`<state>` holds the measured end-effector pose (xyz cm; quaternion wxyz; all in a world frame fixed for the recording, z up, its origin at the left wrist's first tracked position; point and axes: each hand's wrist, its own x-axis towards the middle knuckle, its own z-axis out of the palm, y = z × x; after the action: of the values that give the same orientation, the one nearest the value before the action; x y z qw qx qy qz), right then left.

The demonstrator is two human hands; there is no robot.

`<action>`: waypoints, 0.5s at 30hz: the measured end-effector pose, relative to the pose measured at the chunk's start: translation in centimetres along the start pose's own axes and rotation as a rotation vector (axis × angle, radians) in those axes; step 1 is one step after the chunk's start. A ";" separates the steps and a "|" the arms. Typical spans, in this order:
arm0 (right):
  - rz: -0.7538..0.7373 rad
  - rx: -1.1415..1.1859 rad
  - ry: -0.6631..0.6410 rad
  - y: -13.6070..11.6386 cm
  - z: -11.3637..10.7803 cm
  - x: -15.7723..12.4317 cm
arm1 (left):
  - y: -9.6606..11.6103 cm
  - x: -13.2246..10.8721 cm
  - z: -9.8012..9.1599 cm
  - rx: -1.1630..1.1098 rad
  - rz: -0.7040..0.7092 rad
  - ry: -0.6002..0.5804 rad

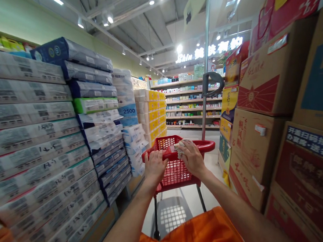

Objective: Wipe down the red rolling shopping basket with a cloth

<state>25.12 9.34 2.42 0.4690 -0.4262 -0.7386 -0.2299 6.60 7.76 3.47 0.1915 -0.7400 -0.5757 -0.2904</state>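
A small red shopping cart [178, 171] with a mesh basket stands in the aisle just ahead of me. My left hand [154, 166] is wrapped round the red handle bar on the left. My right hand [191, 157] rests on the same bar to the right, fingers closed over a crumpled whitish cloth or paper [179, 147] pressed against the bar. An orange garment [197, 232] fills the bottom of the view.
Tall stacks of packaged tissue and paper rolls [41, 144] line the left side. Stacked cardboard boxes [275, 127] crowd the right. A grey pole [206, 66] rises beyond the cart. Stocked shelves [190, 104] close the far end of the tiled aisle.
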 end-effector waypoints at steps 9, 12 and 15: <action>0.076 -0.011 0.052 1.7 -0.4 -0.3 | 0.3 0.0 -0.2 -0.015 -0.003 -0.022; 0.010 0.052 0.035 0.6 0.4 -0.1 | -0.7 0.3 -1.0 -0.006 -0.039 -0.044; 0.044 0.061 0.063 1.7 0.6 -0.1 | -1.7 0.5 -2.0 0.021 -0.093 -0.081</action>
<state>26.23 10.65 1.99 0.5099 -0.4204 -0.7205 -0.2100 4.60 7.33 5.22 0.1623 -0.7216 -0.6196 -0.2628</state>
